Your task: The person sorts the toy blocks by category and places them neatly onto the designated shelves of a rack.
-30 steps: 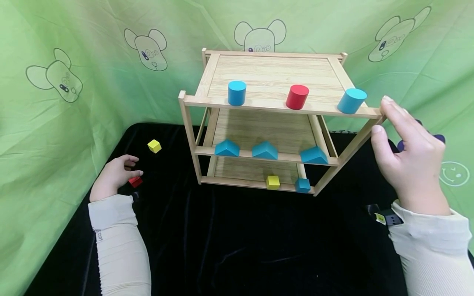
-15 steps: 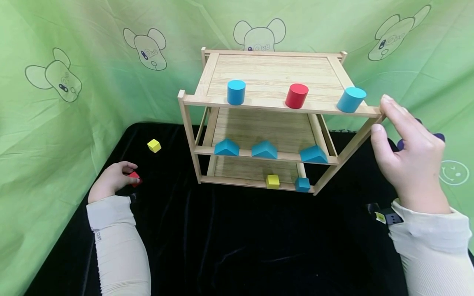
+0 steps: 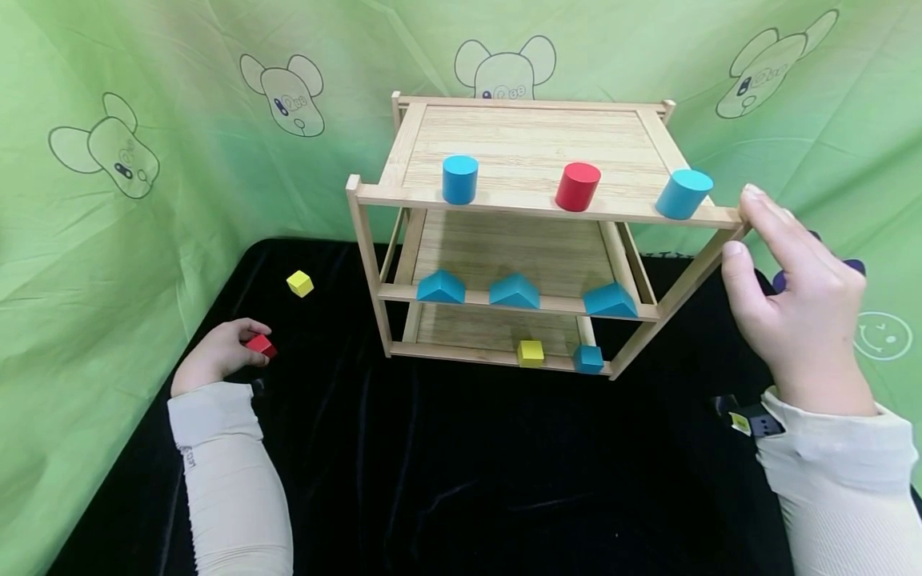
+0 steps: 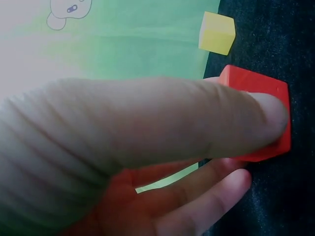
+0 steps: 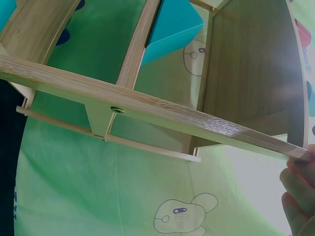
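Observation:
My left hand (image 3: 219, 350) pinches a red cube (image 3: 261, 346) between thumb and fingers, over the black cloth at the left. In the left wrist view the thumb lies across the red cube (image 4: 253, 78), and a yellow cube (image 4: 217, 33) sits beyond it. My right hand (image 3: 807, 300) holds the upper right front corner of a three-tier wooden shelf (image 3: 533, 136). The right wrist view shows its fingers (image 5: 298, 189) at the end of the shelf's post (image 5: 162, 107).
On the top tier stand two blue cylinders (image 3: 459, 180) and a red cylinder (image 3: 578, 187). Three blue triangular blocks (image 3: 515, 291) sit along the middle tier. A yellow cube (image 3: 531, 354) and a blue cube (image 3: 588, 360) rest on the bottom tier. Green fabric (image 3: 216, 160) surrounds the area.
My left thumb and fingers have closed on the red cube, which has turned and shifted slightly up. My right hand has stayed at the shelf corner.

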Demonstrator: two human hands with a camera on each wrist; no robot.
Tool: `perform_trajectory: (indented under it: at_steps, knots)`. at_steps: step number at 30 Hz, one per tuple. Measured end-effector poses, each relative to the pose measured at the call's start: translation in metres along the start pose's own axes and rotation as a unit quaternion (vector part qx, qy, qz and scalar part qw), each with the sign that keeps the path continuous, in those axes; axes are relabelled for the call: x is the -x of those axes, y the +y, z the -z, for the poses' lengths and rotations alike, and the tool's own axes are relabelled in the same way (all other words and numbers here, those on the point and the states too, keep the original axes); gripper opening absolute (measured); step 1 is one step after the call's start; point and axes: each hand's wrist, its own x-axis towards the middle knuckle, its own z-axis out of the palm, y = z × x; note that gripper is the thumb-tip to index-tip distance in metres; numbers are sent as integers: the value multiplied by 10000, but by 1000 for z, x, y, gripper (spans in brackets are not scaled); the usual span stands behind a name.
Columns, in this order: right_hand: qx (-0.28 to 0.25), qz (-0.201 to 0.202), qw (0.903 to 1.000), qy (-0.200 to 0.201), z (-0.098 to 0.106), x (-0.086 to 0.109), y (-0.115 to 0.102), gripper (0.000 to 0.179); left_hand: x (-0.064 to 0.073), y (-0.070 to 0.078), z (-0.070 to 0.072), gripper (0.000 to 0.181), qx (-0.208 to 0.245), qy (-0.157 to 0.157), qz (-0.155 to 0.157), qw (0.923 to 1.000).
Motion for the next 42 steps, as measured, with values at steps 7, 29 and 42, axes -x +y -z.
perform_trajectory:
  at_steps: [7, 29, 42]
  knots:
    - [-5, 9, 10000, -7, 0, 0, -1, 41, -2, -1, -1, 48, -81, 142, -162, 9997]
    - [66, 16, 9999, -78, 1, 1, -1, 41, -11, 4, -7, 45, -219, 305, -228, 9990]
    - [71, 69, 9999, -53, 1, 1, 1, 42, -15, 30, -10, 42, -314, 346, -515, 9976]
